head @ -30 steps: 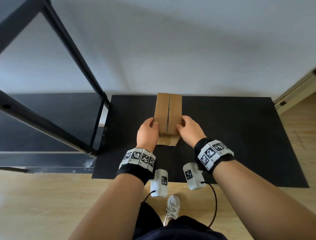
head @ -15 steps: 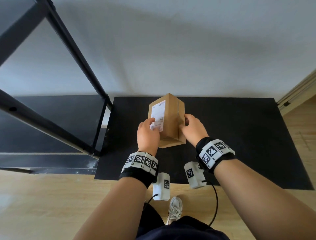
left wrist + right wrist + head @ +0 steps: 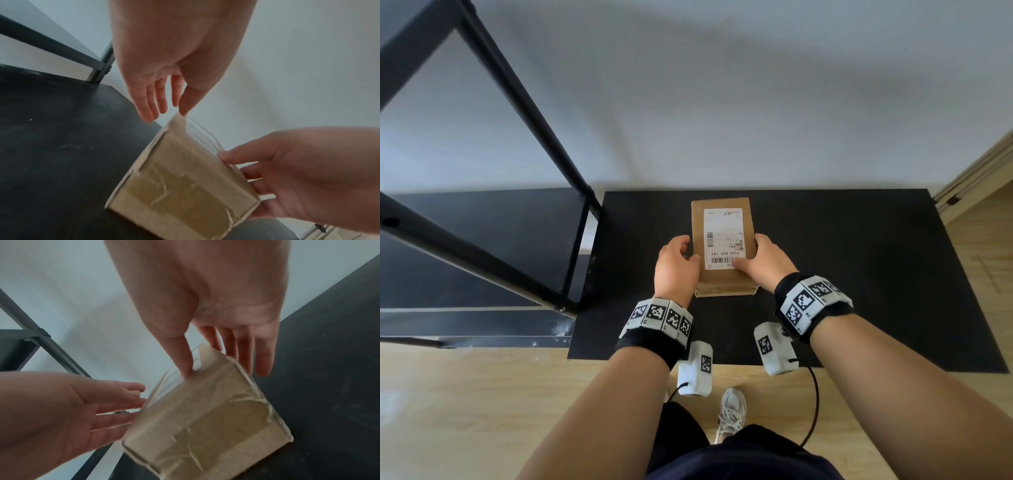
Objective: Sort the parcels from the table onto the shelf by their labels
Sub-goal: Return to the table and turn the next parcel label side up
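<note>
A white wall [image 3: 722, 102] stands far past both hands. The wood floor [image 3: 465, 411] lies under the arms. The black shelf [image 3: 482, 240] stands off to the side of the left hand [image 3: 676, 270], with its dark posts going up and away. The black tabletop [image 3: 859, 274] lies under both hands and goes on past the right hand [image 3: 765, 265].

The parcel [image 3: 722, 246] sits between the two hands, over the tabletop. It is a brown cardboard box, longer than it is wide. Its top side faces up and has a big white label [image 3: 723, 238] on it. The label has black bar codes and small print, with bigger letters near the end by the hands. The end of the box close to the wrists is covered with shiny clear tape that has wrinkles in it.

The left hand is held wide, with straight fingers [image 3: 156, 97] beside the left side of the box and the thumb tip just at its top edge. The right hand holds the box, with its thumb [image 3: 183, 356] pressed on the label and its fingers down the right side.

A white shoe [image 3: 731, 413] shows on the floor, below the wrists. Each wrist wears a black band with small black and white square marks.
</note>
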`<state>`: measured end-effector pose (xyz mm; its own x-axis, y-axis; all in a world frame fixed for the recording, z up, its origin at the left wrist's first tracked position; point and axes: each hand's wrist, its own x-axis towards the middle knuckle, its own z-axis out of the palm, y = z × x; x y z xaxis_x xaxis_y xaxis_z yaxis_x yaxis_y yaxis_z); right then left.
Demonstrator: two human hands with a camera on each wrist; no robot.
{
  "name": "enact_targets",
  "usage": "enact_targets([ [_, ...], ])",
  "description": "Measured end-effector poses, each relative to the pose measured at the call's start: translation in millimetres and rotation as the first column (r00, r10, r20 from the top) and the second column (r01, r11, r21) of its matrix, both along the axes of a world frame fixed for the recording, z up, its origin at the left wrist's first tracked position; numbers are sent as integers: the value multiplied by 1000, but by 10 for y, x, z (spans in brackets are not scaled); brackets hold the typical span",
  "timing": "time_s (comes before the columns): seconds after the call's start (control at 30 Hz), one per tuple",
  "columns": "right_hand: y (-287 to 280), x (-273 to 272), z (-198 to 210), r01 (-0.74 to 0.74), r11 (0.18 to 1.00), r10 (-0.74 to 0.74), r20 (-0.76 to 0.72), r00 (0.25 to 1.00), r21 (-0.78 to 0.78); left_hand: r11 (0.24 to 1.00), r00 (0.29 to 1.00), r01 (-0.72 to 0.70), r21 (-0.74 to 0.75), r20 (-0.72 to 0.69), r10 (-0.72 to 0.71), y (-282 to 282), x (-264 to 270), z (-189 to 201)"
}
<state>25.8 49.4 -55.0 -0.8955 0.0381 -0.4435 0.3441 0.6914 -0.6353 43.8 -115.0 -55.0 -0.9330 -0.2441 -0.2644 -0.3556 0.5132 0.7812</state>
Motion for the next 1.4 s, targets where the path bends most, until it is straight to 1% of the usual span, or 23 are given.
enact_targets([
  [0.07,-30,-53,57,-67,998,67,14,998,7,998,999,12,-55,-41,-14,-38,-57,30],
  [0.17,-72,-156,153,-194,979,191,44,981,68,991,994,25,-135,-99,-38,-94,-150,82],
  [0.2,-84,-191,175,-232,969,228,54,972,83,986,993,45,-160,-99,-62,-109,-176,97],
  [0.3,-112,-281,215,-328,939,321,74,944,107,951,981,181,-250,-23,-193,-137,-248,104],
  [0.33,-118,-301,218,-352,929,345,76,936,115,926,968,243,-289,17,-249,-141,-269,101],
  [0.4,-127,-329,219,-384,913,376,77,923,138,852,928,371,-370,114,-355,-141,-303,66],
  [0.47,-132,-345,203,-399,901,393,67,917,172,788,891,453,-416,191,-412,-138,-310,23],
  [0.53,-126,-350,179,-371,903,371,40,928,216,777,897,440,-451,179,-404,-151,-295,0],
  [0.63,-95,-348,156,-234,933,251,-28,967,272,753,931,351,-557,123,-343,-183,-282,38],
  [0.7,-71,-347,144,-129,960,150,-64,987,249,745,947,316,-588,152,-282,-209,-288,74],
  [0.8,-46,-344,147,-32,983,47,-81,996,183,742,955,293,-603,225,-194,-248,-286,100],
  [0.87,-46,-339,150,4,988,10,-90,996,152,748,955,281,-602,253,-156,-269,-278,112],
  [0.93,-66,-317,149,29,992,-18,-86,996,126,771,950,281,-571,280,-139,-281,-267,115],
  [1.07,-138,-247,136,53,994,-49,-41,998,95,868,951,222,-445,293,-93,-300,-238,73],
  [1.2,-198,-174,130,53,996,-55,34,998,69,931,953,185,-315,288,-92,-305,-198,73],
  [1.3,-240,-141,114,0,999,-5,104,995,49,967,949,160,-196,301,-96,-284,-185,75],
  [1.4,-275,-124,70,-69,998,67,148,987,9,987,950,123,-106,302,-86,-267,-176,60],
])
